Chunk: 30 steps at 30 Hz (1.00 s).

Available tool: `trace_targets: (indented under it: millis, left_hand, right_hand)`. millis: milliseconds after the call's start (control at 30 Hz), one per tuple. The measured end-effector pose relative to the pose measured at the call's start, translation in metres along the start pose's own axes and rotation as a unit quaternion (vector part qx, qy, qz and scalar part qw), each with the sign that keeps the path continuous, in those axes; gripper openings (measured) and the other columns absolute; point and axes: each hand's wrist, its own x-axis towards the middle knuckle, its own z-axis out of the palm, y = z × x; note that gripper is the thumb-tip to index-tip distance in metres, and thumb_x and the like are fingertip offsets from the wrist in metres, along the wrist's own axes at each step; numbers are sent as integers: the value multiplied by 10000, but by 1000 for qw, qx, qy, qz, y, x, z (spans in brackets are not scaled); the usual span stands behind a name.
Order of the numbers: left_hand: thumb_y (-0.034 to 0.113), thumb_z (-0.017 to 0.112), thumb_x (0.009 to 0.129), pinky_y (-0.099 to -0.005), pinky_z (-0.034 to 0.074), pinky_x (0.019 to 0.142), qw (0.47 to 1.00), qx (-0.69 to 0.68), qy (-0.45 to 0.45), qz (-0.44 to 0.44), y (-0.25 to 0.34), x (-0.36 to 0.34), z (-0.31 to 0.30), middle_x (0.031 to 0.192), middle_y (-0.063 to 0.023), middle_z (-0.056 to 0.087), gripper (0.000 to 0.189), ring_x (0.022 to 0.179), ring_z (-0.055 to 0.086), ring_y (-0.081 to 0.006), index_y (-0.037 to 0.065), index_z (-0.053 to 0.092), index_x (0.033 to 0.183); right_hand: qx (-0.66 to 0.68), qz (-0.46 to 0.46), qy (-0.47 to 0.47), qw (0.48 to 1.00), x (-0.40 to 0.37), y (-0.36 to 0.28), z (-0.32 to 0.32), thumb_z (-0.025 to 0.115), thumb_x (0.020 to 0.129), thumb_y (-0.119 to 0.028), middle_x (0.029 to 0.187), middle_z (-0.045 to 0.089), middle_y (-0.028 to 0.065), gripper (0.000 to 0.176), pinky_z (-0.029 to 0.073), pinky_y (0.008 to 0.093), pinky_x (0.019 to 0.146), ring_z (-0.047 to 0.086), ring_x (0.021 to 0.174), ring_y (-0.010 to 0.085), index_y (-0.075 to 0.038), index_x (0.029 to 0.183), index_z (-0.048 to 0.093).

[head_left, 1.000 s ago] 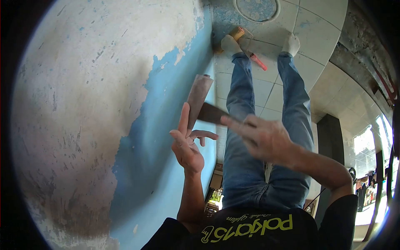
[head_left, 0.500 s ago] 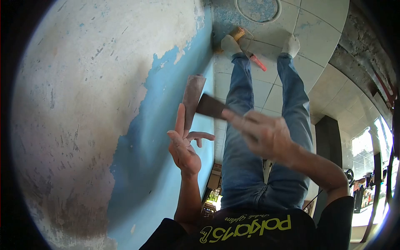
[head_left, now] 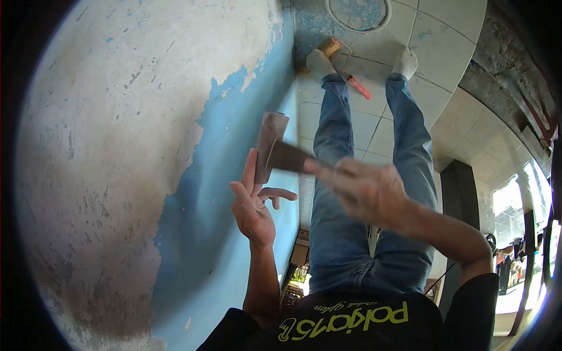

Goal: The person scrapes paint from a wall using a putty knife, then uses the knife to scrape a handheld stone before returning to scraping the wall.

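Observation:
My left hand (head_left: 256, 213) is raised near the wall, some fingers stretched and others curled, holding a flat brown piece (head_left: 273, 131) upright. What that piece is made of I cannot tell. My right hand (head_left: 374, 190), slightly blurred, grips a scraper with a dark, wide blade (head_left: 288, 157). The blade points left and overlaps the brown piece; its edge looks to be against it. Beside my left hand runs the wall, blue paint (head_left: 199, 234) low down and a patchy whitish surface (head_left: 123, 117) further over.
On the tiled floor (head_left: 366, 126) a paint roller (head_left: 358, 88) with a red handle lies by my left foot. A round white rim (head_left: 386, 23) shows beyond my feet. To the right stands a dark post (head_left: 459, 199), with a bright opening further right.
The scraper blade has moved left and slightly down, now overlapping the brown piece. My left hand has shifted slightly left, and the brown piece sits a little lower.

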Motion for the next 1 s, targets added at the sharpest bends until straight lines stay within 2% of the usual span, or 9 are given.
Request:
trace_targets:
  millis: [133, 200, 333, 433, 567, 667, 733, 867, 1000]
  left_hand:
    - [559, 174, 1060, -245, 354, 493, 995, -58, 72, -24, -1, -3, 3, 1279, -239, 637, 789, 702, 720, -226, -81, 410, 1456]
    - [555, 181, 1062, -253, 365, 512, 1000, -1, -9, -3, 3, -4, -1, 1258, -226, 650, 780, 769, 713, -202, -75, 414, 1457]
    - [540, 162, 1065, -254, 349, 479, 1000, -13, -3, 15, -4, 2, -2, 1322, -285, 594, 777, 593, 700, -251, -87, 404, 1456]
    - [532, 148, 1067, -246, 362, 482, 999, 16, -12, 29, 6, -7, 6, 1284, -272, 624, 778, 610, 697, -239, -96, 394, 1456]
    - [522, 141, 1069, -255, 356, 454, 998, 5, -13, 59, -8, 2, 3, 1328, -279, 592, 773, 620, 717, -266, -100, 384, 1459]
    - [518, 140, 1071, -251, 365, 469, 999, 13, -14, 45, -1, -4, 6, 1305, -258, 617, 768, 640, 721, -255, -98, 384, 1459]
    - [518, 144, 1071, -250, 363, 478, 999, 20, -2, 33, 3, -6, 8, 1258, -240, 650, 763, 648, 718, -248, -92, 389, 1459]
    - [527, 171, 1068, -254, 345, 494, 999, -34, -34, 0, -4, -7, 10, 1250, -236, 654, 760, 623, 699, -238, -84, 399, 1458]
    - [553, 139, 1065, -255, 353, 510, 999, -32, -3, -8, 0, -9, 9, 1230, -205, 670, 792, 678, 719, -236, -85, 382, 1467]
  right_hand:
    - [-28, -22, -52, 998, 0, -5, -5, 650, 917, -190, 779, 576, 4, 486, 501, 285, 405, 569, 539, 112, -221, 1397, 576]
    - [-15, 17, -32, 999, 1, 2, -5, 641, 923, -192, 777, 574, 15, 478, 488, 291, 391, 571, 538, 113, -223, 1396, 579]
    - [6, -33, -62, 998, -10, -7, -1, 639, 914, -183, 751, 542, 25, 495, 478, 298, 387, 545, 497, 132, -223, 1403, 571]
    - [-34, 39, -48, 998, -2, 12, -6, 634, 918, -173, 757, 550, 28, 474, 491, 308, 410, 569, 508, 149, -219, 1387, 582]
    - [10, 2, -68, 998, -10, -5, -4, 634, 935, -201, 762, 555, 16, 438, 481, 303, 401, 553, 498, 138, -216, 1371, 595]
    - [6, -21, -46, 999, -8, 0, -6, 644, 941, -231, 747, 549, 4, 431, 469, 297, 387, 549, 498, 126, -220, 1370, 597]
    - [-24, 42, -4, 999, 0, 11, -13, 656, 937, -243, 747, 563, 0, 429, 465, 304, 387, 566, 513, 122, -237, 1362, 603]
    - [21, -35, -3, 999, -6, -4, 0, 664, 934, -244, 761, 588, -7, 410, 464, 295, 380, 559, 508, 112, -240, 1342, 619]
    - [-33, 25, 26, 999, 5, 9, -6, 665, 925, -227, 741, 587, -15, 398, 480, 301, 395, 582, 523, 122, -270, 1319, 636]
